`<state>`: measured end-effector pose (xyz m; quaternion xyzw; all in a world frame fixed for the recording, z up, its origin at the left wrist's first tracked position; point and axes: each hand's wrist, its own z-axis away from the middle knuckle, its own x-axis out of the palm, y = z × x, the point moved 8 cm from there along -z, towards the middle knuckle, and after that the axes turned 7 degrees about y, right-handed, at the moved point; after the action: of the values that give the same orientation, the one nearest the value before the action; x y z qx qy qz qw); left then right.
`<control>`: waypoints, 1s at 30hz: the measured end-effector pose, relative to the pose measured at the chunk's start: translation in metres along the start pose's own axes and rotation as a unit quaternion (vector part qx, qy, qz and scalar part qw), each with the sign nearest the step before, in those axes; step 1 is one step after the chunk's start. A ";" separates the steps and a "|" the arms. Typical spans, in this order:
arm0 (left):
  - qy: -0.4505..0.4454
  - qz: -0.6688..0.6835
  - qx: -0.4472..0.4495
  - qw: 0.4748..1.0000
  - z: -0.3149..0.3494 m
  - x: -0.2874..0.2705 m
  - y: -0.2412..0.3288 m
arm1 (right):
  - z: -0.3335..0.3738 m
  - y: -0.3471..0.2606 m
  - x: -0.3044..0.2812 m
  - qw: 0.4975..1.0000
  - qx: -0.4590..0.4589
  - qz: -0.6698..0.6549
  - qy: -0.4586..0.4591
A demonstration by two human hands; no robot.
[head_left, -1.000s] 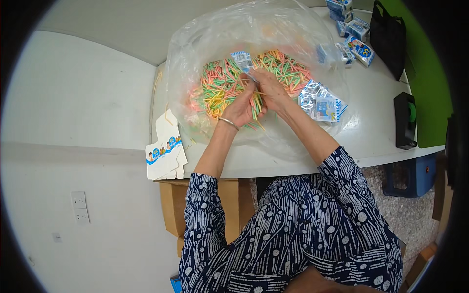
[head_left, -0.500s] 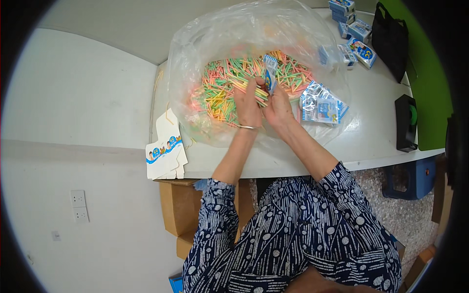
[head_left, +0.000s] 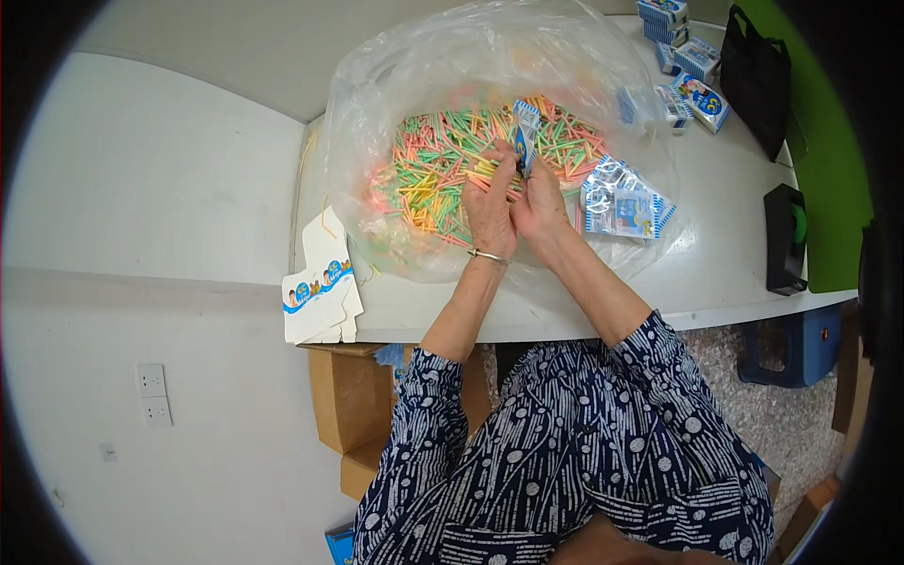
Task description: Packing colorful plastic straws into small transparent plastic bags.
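Gathered sticks and a packet meet in hand; lining them up seems called for.
The left hand curls closed around the sticks; the right hand's partly hidden fingers pinch the packet, at its twelve o'clock; loose pile toward ten.

Dressed in a navy shirt printed all over with broken white lines and pale dots, cut with matching three-quarter sleeves; ringed at the left wrist with a slim silver-coloured bangle.

Pastel sticks in left hand
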<state>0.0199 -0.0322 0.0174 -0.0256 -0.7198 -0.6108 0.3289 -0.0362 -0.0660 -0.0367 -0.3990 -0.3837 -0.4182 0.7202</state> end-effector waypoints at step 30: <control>-0.119 -0.009 -0.034 0.992 -0.018 0.023 0.064 | 0.049 -0.058 -0.022 0.817 0.055 0.532 -0.218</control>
<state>0.0381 -0.0409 0.0845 -0.1024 -0.7325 -0.6309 0.2342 -0.1071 -0.0347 -0.0221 -0.5815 -0.2808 0.1490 0.7489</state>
